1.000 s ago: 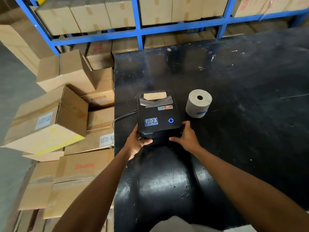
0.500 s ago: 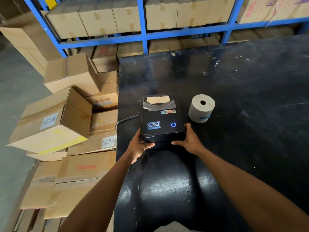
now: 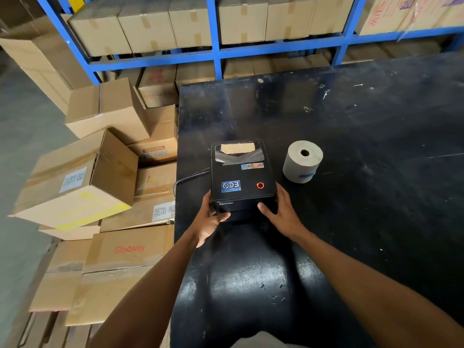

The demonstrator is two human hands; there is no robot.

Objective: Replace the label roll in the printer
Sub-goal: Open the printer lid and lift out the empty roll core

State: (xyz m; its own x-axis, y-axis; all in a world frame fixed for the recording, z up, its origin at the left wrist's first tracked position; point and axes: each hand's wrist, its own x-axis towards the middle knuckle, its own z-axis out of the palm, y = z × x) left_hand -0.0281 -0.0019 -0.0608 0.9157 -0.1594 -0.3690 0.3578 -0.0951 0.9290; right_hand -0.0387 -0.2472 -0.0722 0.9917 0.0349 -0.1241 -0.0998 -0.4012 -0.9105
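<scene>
A black label printer (image 3: 239,177) stands near the left edge of the black table (image 3: 376,146), its lid down and a ring light on top glowing red. My left hand (image 3: 209,219) grips its front left corner, thumb across the front face. My right hand (image 3: 282,216) holds the front right corner, thumb on the front. A grey-white label roll (image 3: 302,162) stands on end on the table to the right of the printer, a strip of blue tape on its side, untouched.
A black cable (image 3: 185,178) runs from the printer's left side over the table edge. Stacked cardboard boxes (image 3: 82,177) crowd the floor left of the table. Blue shelving (image 3: 216,51) with more boxes stands behind the table.
The printer's ring light has turned from blue to red. Both hands stay on the printer's front corners, the right thumb now lower on the front face.
</scene>
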